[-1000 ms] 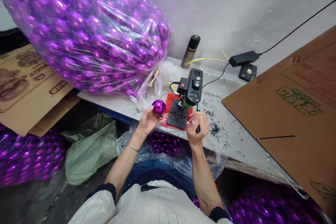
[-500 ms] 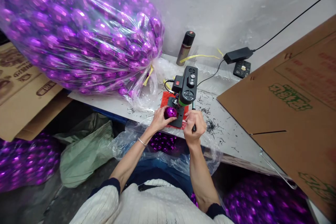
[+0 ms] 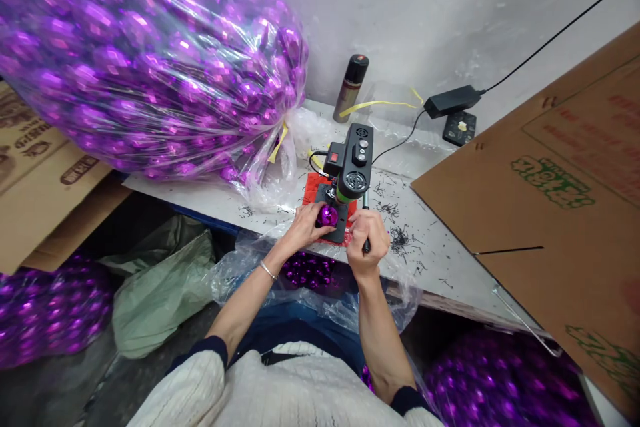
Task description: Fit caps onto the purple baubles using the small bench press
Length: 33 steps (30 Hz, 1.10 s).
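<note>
My left hand (image 3: 301, 228) holds a shiny purple bauble (image 3: 329, 215) between thumb and fingers, over the black base plate (image 3: 338, 233) of a small black bench machine (image 3: 356, 153). The bauble sits just below the green-ringed front end of the machine's head; whether the two touch is hidden. My right hand (image 3: 369, 237) is wrapped round the black-ended lever (image 3: 367, 246) at the machine's right side. Under the base lies a red sheet (image 3: 311, 191).
A large clear bag of purple baubles (image 3: 165, 73) lies at the left. Behind the machine stand a spray can (image 3: 351, 88) and a black power adapter (image 3: 453, 101). Small black scraps (image 3: 400, 237) litter the table. A cardboard box (image 3: 550, 213) borders the right; more baubles (image 3: 307, 270) lie below the table edge.
The bauble has turned and shifted slightly right relative to the machine. Both hands keep their grips. The whole view has moved a little.
</note>
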{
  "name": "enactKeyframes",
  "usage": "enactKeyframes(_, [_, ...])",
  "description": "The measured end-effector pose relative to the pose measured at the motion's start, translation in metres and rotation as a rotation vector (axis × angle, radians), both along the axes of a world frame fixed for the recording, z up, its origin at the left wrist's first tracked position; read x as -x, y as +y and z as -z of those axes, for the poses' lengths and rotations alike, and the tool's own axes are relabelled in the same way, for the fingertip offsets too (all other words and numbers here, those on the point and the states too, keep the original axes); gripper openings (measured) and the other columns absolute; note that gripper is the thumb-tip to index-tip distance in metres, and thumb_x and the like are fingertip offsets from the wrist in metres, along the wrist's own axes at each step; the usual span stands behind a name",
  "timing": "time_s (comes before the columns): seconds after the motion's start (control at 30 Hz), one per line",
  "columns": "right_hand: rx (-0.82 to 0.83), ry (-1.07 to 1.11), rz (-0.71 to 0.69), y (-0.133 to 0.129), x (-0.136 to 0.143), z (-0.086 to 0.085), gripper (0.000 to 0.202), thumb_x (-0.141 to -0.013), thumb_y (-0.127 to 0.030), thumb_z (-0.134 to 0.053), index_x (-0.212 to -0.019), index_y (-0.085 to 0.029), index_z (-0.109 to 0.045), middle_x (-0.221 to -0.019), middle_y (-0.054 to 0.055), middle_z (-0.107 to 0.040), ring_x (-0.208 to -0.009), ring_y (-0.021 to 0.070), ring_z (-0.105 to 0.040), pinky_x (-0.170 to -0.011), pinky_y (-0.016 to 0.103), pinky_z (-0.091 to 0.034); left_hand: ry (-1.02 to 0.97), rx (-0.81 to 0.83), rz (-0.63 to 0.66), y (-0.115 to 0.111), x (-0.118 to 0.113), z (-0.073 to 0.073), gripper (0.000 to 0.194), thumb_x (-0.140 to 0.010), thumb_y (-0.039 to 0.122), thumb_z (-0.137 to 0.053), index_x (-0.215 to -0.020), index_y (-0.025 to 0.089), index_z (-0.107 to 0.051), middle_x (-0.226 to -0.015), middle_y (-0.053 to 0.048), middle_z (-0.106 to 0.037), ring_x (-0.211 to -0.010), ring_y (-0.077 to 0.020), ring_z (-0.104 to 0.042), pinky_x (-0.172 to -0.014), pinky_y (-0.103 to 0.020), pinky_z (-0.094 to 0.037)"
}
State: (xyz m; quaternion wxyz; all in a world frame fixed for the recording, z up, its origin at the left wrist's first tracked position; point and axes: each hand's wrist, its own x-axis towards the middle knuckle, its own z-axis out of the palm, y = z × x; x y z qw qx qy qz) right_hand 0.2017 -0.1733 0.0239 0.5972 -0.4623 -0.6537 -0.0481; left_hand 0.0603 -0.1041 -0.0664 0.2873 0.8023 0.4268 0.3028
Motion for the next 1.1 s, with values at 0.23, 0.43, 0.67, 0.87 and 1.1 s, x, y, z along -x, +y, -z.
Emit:
enactKeyframes(0.23, [0.018,0.011,0.005,-0.001,0.0,-0.003,0.025,-0.095,-0.013,-0.042,-0.074,-0.022,-0.054,-0.071,0.001,-0.059,-0.071,0.0149,-0.06,-0.067,0.03,-0.046,0.054,0.014,-0.135,0.006,-0.019,0.003,0.063,-0.08,0.048,-0.076,-0.132,0.017,-0.056,-0.123,-0.014,-0.062,-0.118,-0.0323,-0.06,-0.102,-0.047,-0.046])
enactKeyframes(0.43, [0.009,0.018,-0.003,-0.001,0.001,-0.004,0.025,-0.095,-0.011,-0.043,-0.075,-0.022,-0.053,-0.071,0.001,-0.058,-0.072,0.0145,-0.059,-0.067,0.03,-0.046,-0.141,-0.115,-0.174,-0.003,-0.03,0.022,0.064,-0.085,0.045,-0.073,-0.138,0.018,-0.05,-0.125,-0.014,-0.066,-0.117,-0.029,-0.062,-0.102,-0.046,-0.048])
enactKeyframes(0.67, [0.004,0.009,0.005,-0.002,-0.001,0.002,0.024,-0.094,-0.009,-0.044,-0.075,-0.021,-0.053,-0.072,0.001,-0.058,-0.072,0.0139,-0.059,-0.067,0.029,-0.046,-0.237,-0.104,-0.112,-0.004,-0.021,0.026,0.059,-0.089,0.047,-0.069,-0.137,0.018,-0.052,-0.129,-0.015,-0.066,-0.122,-0.0287,-0.062,-0.103,-0.046,-0.05])
enactKeyframes(0.87, [-0.001,0.023,0.016,-0.003,0.001,0.009,0.023,-0.093,-0.008,-0.044,-0.076,-0.021,-0.052,-0.073,0.0,-0.059,-0.072,0.0132,-0.06,-0.066,0.028,-0.047,-0.277,-0.107,-0.082,-0.004,-0.02,0.024,0.059,-0.09,0.048,-0.068,-0.138,0.017,-0.052,-0.13,-0.016,-0.066,-0.121,-0.0285,-0.063,-0.104,-0.046,-0.05])
enactKeyframes(1.1, [-0.02,-0.016,0.037,-0.002,0.001,0.027,0.022,-0.093,-0.011,-0.043,-0.077,-0.022,-0.053,-0.076,0.001,-0.062,-0.071,0.014,-0.062,-0.066,0.029,-0.048,-0.278,-0.109,-0.08,-0.004,-0.02,0.024,0.059,-0.089,0.049,-0.069,-0.137,0.019,-0.053,-0.13,-0.015,-0.066,-0.122,-0.0294,-0.063,-0.105,-0.049,-0.05])
